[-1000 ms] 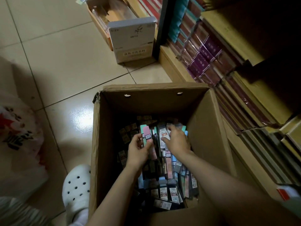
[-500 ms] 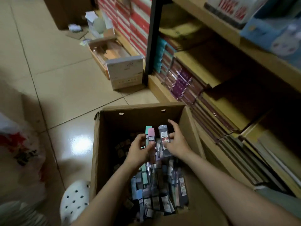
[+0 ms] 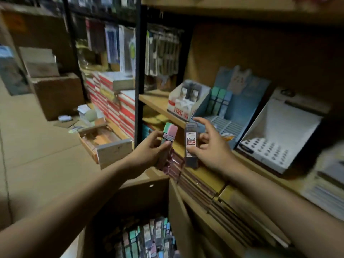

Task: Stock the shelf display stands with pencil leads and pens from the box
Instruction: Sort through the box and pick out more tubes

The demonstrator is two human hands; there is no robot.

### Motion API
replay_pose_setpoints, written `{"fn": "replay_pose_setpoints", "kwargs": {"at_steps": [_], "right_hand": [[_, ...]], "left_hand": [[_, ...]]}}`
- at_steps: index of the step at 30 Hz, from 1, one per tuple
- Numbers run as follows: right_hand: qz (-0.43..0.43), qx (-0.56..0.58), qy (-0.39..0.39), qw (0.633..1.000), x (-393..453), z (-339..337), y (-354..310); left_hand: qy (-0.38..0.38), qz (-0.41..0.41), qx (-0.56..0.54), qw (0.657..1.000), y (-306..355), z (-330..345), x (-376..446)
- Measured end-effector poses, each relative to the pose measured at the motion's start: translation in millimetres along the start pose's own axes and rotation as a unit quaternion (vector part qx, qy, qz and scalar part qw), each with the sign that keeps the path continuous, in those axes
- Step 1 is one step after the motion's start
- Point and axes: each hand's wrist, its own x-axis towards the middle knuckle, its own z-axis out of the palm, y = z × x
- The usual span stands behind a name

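Both hands have risen out of the box (image 3: 130,198) toward the shelf (image 3: 158,103): left hand (image 3: 149,152) clamps pastel cases (image 3: 170,134), right hand (image 3: 210,148) pinches a grey case (image 3: 190,144).

Motion blur is smearing the white display stand (image 3: 279,135) and the stacked goods at the right edge. Box (image 3: 130,205) is running off the bottom edge. Print on the grey lead case (image 3: 190,140) is staying mostly unreadable.

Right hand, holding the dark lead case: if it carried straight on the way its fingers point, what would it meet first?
Most likely the blue display stand on the shelf, at its slotted tray. The right hand points up toward it; depth is unclear.
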Motion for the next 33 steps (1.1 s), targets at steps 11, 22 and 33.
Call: {"fn": "replay_pose_setpoints", "kwargs": {"at_steps": [11,22,33], "right_hand": [[-0.029,-0.038,0.133,0.990,49,-81,-55],[-0.099,-0.217,0.254,0.937,172,-61,-70],[-0.056,-0.267,0.248,0.930,213,-39,-33]], "left_hand": [[0.001,0.077,-0.084,0.994,50,14,43],[0.008,0.046,-0.206,0.977,53,-3,80],[0.049,0.056,-0.219,0.973,37,-12,93]]}}
